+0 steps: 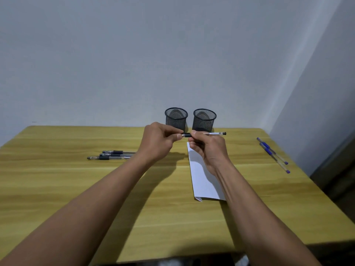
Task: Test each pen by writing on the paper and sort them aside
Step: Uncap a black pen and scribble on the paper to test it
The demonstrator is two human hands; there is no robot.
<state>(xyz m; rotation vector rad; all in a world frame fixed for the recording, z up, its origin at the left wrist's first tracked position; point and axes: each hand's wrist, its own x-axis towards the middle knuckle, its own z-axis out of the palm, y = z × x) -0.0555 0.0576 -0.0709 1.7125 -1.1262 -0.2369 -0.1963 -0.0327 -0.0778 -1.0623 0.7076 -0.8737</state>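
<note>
Nearest, below the fingers point(177, 136) and toward the person, a folded white paper point(199, 175) is laid lengthwise on the desk point(76, 189), partly covered by the right forearm. It is judged to be placed under the hands so that a test stroke can be made without reaching. No marks can be made out on its visible part.

Above its far edge one pen point(213, 133) is held level between both hands. Its dark end point(186, 134) is pinched by the curled thumb and forefinger of the left hand point(159, 139). The clear barrel is gripped by the closed fingers of the right hand point(207, 148), with the tail projecting to the right. The opposed grip suggests a cap being pulled off or pushed on; which of the two cannot be told.

Well apart to the left of the fingers, three black pens point(113, 154) are laid side by side. Far to the right, two blue pens point(267, 146) are laid together near the desk edge, seemingly as a separate group.

Just beyond the fingers, a mesh cup point(176, 120) and a second mesh cup point(204, 120) are stood side by side before the wall. No pens are seen standing in them.
</note>
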